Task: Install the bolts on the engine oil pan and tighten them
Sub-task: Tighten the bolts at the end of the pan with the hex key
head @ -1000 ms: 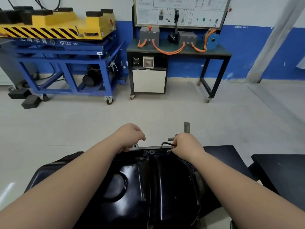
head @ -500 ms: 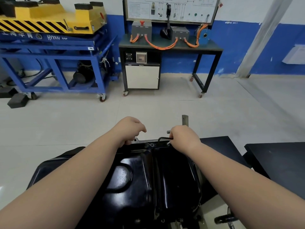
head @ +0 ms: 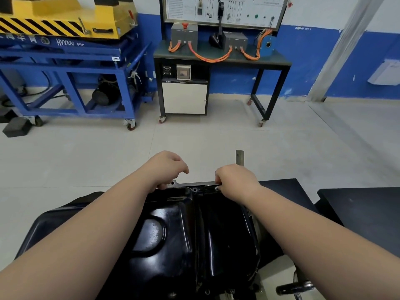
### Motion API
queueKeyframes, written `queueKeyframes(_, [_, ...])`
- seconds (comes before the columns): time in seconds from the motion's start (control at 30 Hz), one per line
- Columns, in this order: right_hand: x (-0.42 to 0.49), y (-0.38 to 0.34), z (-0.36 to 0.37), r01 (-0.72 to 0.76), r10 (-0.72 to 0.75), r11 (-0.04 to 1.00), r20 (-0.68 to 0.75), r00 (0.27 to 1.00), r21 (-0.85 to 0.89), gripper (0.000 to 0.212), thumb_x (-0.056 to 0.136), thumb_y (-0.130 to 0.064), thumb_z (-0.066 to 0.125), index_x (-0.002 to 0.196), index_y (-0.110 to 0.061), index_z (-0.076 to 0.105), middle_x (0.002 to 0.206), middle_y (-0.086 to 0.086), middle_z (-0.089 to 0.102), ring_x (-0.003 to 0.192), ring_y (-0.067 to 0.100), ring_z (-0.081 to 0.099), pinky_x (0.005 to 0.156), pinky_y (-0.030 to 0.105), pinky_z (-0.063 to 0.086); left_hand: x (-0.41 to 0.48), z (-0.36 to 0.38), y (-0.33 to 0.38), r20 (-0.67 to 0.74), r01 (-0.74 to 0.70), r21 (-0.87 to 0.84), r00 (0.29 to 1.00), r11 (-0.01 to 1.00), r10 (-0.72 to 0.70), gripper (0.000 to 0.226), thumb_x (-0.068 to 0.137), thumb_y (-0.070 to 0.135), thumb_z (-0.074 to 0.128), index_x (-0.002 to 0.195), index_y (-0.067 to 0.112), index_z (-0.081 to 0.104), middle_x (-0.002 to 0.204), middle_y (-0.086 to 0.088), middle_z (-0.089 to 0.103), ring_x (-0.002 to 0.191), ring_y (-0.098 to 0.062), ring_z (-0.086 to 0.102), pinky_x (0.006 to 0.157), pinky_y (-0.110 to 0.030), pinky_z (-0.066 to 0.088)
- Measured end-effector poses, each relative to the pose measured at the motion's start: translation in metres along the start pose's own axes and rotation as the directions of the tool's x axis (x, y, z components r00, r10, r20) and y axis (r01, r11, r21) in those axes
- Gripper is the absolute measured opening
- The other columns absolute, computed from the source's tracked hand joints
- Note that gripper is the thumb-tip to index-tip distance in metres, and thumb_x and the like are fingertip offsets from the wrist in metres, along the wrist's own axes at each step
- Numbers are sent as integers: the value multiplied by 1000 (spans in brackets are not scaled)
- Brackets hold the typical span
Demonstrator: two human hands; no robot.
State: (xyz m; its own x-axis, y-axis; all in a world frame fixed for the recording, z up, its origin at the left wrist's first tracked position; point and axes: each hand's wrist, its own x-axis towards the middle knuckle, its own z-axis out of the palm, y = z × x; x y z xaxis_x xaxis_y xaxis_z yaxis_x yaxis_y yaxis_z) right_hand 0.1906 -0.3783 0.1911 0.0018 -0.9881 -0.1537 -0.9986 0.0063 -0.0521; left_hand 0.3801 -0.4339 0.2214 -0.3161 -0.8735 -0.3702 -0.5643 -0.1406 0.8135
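Lower than half a second ago, the bent tool [head: 210,188] no longer arches above the pan's far rim. Only a short dark stub of it shows, just left of the right hand's knuckles. Both hands sit almost where they were.

At the upper left of the frame a blue wheeled cart [head: 71,68] carries a yellow, black-striped platform. Below and right of it, near the centre, the left hand [head: 164,167] has its fingers curled down onto the far rim of the oil pan [head: 194,234], touching the silver flange [head: 190,183]. I cannot tell whether they grip the rim or pinch something small.

The glossy black oil pan fills the lower middle of the frame, between the two forearms.

The right hand [head: 236,180] is closed around the tool at the same far rim, a little apart from the left hand. Just above it a grey metal bar [head: 239,157] stands upright. A black bench [head: 287,188] lies behind that hand, and a second black surface [head: 359,215] is at the right edge.
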Motion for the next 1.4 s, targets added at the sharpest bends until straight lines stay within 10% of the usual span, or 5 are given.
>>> queueKeyframes(0.43, [-6, -16, 11, 27, -33, 983, -31, 999, -180, 17, 84, -9, 47, 95, -11, 60, 97, 6, 62, 75, 27, 53, 53, 29, 33, -1, -3, -1, -12, 24, 6, 1000, 1000, -24, 9, 82, 10, 55, 78, 8, 63, 53, 0, 34, 34, -12, 21, 36, -14, 19])
queueKeyframes(0.73, [-8, -13, 4, -16, 9, 974, -31, 999, -228, 28, 82, 2, 50, 107, -9, 59, 103, 11, 58, 88, 32, 61, 62, 34, 48, -3, -3, 0, -24, 17, 28, 1000, 999, -16, 9, 82, 11, 56, 81, 7, 64, 56, 0, 36, 35, -12, 22, 37, -15, 19])
queueKeyframes(1.4, [-1, -6, 26, -57, 32, 983, -143, 989, -174, 34, 100, -30, 35, 86, -15, 63, 75, 3, 51, 65, 27, 45, 57, 29, 37, -8, -3, 1, -33, 3, 64, 999, 998, -1, 9, 82, 12, 56, 80, 8, 63, 59, -2, 39, 38, -14, 25, 37, -16, 22])
